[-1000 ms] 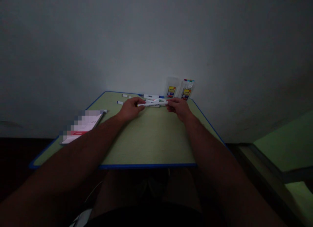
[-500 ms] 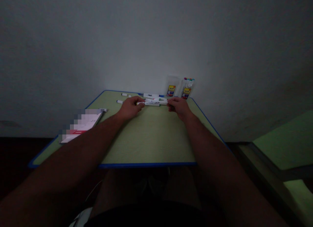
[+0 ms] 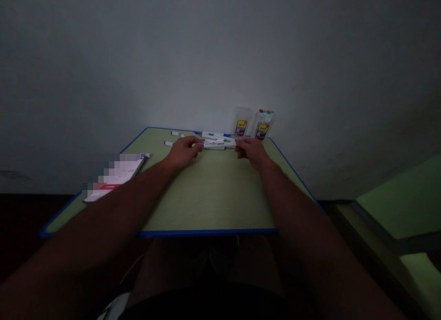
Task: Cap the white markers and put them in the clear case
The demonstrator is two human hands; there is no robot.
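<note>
A white marker [image 3: 219, 144] with dark print on its barrel stretches between my two hands near the far side of the table. My left hand [image 3: 185, 152] is closed on its left end, thumb and fingers pinching. On the other end, my right hand [image 3: 251, 151] grips with its fingertips, which hide that tip. Several more white markers lie just behind and under it, among them one with a blue end [image 3: 216, 135]. A loose marker [image 3: 168, 143] pokes out to the left of my left hand, and another [image 3: 177, 134] lies farther back.
Two clear plastic cases stand by the wall: one [image 3: 243, 115] shows no pens, the other [image 3: 263, 122] holds several colored-tipped pens. A clipboard with papers [image 3: 119, 175] lies at left. Blue edging [image 3: 206, 232] rims the pale green table [image 3: 213, 196].
The held marker has turned slightly, and its dark print now shows more fully. My left fingers have shifted a little on its end. The other things stay where they were.
</note>
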